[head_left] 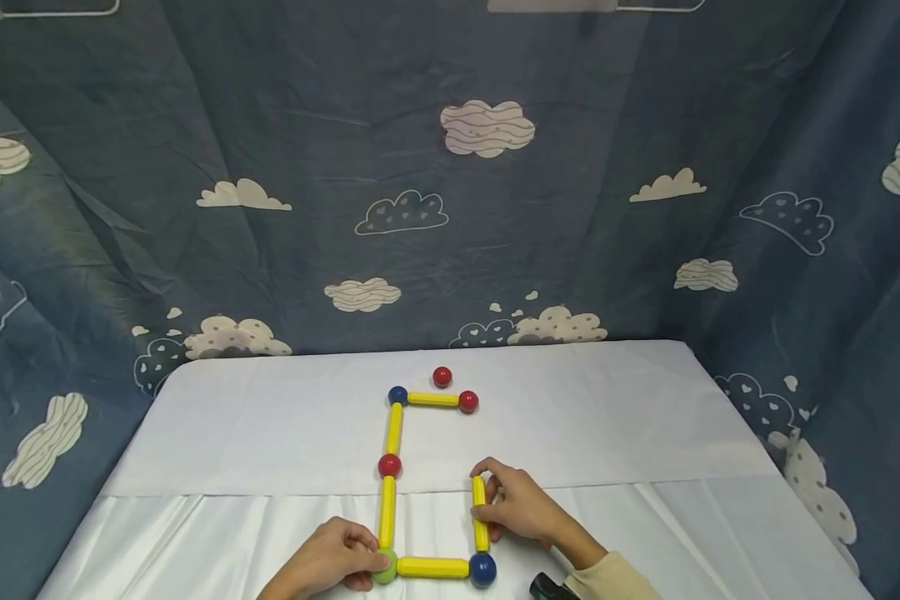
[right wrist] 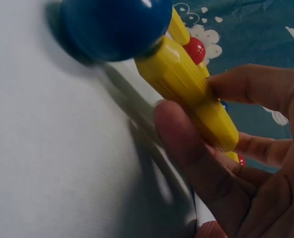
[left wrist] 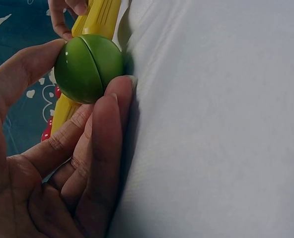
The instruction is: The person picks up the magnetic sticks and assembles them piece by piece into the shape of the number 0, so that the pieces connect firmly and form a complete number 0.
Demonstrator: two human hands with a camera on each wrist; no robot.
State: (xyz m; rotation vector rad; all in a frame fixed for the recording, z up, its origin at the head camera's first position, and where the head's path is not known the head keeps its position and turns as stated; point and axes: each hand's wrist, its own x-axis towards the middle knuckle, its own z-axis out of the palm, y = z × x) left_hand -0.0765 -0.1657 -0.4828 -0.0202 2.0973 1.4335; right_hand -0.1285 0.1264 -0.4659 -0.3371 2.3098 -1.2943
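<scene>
My left hand (head_left: 330,557) pinches a green ball (left wrist: 87,69) at the near left corner of a frame of yellow rods and coloured balls. From that ball one yellow rod (head_left: 433,567) runs right to a large blue ball (head_left: 483,570). My right hand (head_left: 521,504) holds another yellow rod (right wrist: 191,94) between thumb and fingers; its near end meets the blue ball. Up the left side, a yellow rod (head_left: 387,512) reaches a red ball (head_left: 389,466), and a further rod (head_left: 394,429) leads to a small blue ball (head_left: 397,396).
At the far side a yellow rod (head_left: 432,400) joins the small blue ball to a red ball (head_left: 468,402). A loose red ball (head_left: 442,377) lies just behind. White cloth covers the table (head_left: 607,417); a cloud-patterned curtain (head_left: 570,250) stands behind. A black object (head_left: 551,587) is near the right sleeve.
</scene>
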